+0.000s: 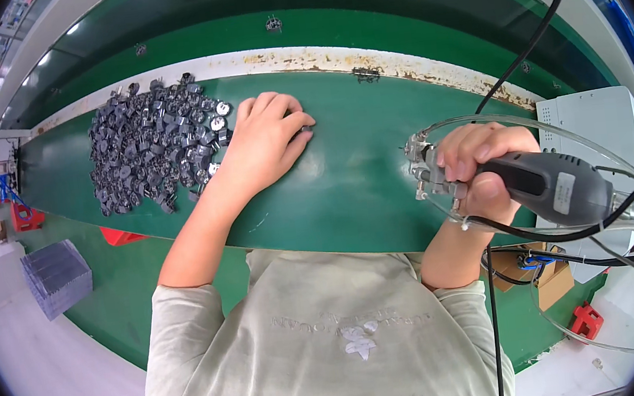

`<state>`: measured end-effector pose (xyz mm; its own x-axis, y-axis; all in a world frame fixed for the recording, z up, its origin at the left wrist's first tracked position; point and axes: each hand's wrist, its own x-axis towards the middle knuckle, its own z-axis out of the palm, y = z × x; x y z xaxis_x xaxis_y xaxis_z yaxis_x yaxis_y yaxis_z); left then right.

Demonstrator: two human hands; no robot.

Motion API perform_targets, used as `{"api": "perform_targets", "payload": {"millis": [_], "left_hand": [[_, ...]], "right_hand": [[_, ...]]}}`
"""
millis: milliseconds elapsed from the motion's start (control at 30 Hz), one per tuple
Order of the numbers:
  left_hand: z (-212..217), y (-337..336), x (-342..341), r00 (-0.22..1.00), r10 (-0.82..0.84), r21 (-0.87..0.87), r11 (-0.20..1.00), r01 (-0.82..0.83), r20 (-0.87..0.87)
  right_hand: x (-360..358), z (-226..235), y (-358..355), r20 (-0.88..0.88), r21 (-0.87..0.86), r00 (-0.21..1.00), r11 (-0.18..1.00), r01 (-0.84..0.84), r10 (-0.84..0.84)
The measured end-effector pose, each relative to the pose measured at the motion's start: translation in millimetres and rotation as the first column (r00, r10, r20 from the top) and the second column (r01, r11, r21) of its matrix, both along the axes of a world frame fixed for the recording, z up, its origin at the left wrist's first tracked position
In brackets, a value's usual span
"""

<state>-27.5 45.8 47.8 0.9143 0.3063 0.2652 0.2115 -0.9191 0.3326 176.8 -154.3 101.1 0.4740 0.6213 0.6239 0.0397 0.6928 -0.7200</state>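
Observation:
My right hand (488, 168) is wrapped round a grey and black electric screwdriver (575, 186), held over the right side of the green bench (347, 195). Its metal head (423, 163) points left, with clear tubes and a black cable running to it. Near the middle of the bench, my left hand (272, 137) has its fingers bent and pinched on a small dark part (306, 129), mostly hidden by the fingertips. Just left of that hand lies a heap of small dark grey plastic parts (149, 142), some with shiny round metal faces.
A worn white ledge (241, 63) bounds the bench's far side. One small part (367, 74) lies against it, another (273, 24) on the green conveyor belt (330, 26) beyond. A white machine case (595, 122) stands right. A black cable (539, 31) hangs at upper right.

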Motion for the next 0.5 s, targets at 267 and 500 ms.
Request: {"api": "perform_targets", "payload": {"millis": [267,500], "left_hand": [[-21,-41,30,0.998,0.021,0.101,0.995,-0.026,0.055],[-28,-49,19,0.998,0.056,0.1,0.994,-0.053,-0.026]], "right_hand": [[11,7,-17,0.041,-0.063,0.999,0.998,0.002,0.001],[12,-7,-10,0.028,-0.071,1.0,0.997,0.005,-0.003]]}}
